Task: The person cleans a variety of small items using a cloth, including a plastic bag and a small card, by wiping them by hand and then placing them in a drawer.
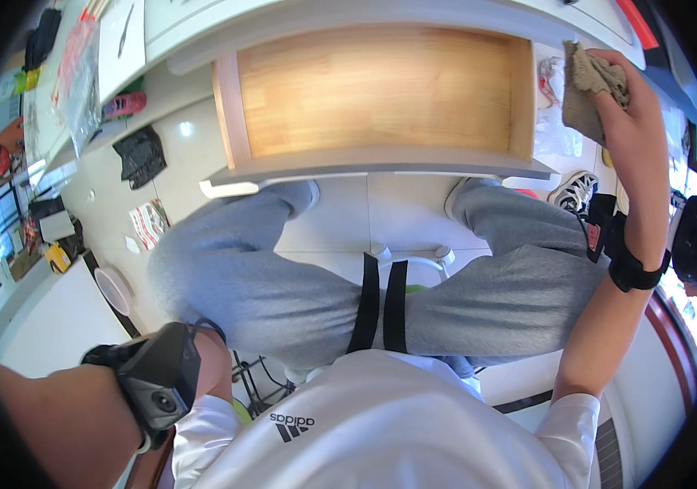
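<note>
My right hand (635, 104) grips a crumpled brown-grey cloth (586, 91), part of which hangs below the fingers. Hand and cloth are to the right of a pulled-out wooden drawer (373, 91), apart from its side wall. The drawer has a grey front panel (385, 171) and a light wood-grain bottom. It stands out from under a white desk (201, 30), above my spread knees. My left hand is out of view; only the left arm, with a black camera strapped to it, shows at the lower left.
Clear plastic bags lie on the floor (559, 131) right of the drawer, near a dark patterned shoe (574, 191). To the left are a black plastic bag (140, 156), a printed packet (150, 223) and a pale basin (113, 290). Paper with a pen (123, 30) rests on the desk.
</note>
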`<state>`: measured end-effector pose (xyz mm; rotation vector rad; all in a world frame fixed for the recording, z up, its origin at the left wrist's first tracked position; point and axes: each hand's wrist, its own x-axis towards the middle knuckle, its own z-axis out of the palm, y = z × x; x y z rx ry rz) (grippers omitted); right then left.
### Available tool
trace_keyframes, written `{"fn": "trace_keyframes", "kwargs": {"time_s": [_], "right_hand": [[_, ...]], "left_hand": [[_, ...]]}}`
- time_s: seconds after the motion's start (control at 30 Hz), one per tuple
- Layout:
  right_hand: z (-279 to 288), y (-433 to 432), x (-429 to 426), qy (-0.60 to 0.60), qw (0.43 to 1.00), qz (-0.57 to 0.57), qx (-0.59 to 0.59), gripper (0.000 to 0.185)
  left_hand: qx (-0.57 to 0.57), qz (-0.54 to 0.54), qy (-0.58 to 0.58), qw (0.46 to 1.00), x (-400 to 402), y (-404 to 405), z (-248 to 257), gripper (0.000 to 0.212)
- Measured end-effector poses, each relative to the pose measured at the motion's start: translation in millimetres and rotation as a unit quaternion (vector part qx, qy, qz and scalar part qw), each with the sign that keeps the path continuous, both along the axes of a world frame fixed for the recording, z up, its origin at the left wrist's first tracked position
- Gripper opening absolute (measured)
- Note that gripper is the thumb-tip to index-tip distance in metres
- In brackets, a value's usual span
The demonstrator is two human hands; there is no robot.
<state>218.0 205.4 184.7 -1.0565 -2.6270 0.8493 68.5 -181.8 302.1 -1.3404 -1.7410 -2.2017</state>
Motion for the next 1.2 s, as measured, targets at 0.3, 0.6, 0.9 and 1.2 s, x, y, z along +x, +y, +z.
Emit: {"fn": "trace_keyframes", "kwargs": {"time_s": [0.3,0.6,0.9,1.2], "right_hand": [[16,-24,-11,0.021,1.000,-0.003,-0.022,0.031],[2,-14,-4,-0.016,1.000,0.006,-0.019,0.031],[2,-17,-9,-0.018,1.000,0.024,-0.004,0.033],[6,-24,-6,-0.039,0.999,0.011,0.018,0.038]], "left_hand": [[0.009,-0.006,-0.001,1.000,11,5,2,0.017],[-0.004,0.000,-0.038,0.999,13,-1,-8,0.017],[0.005,-0.012,-0.066,0.998,5,-1,-20,0.016],[0.021,-0.015,-0.071,0.997,0,-3,-22,0.016]]}}
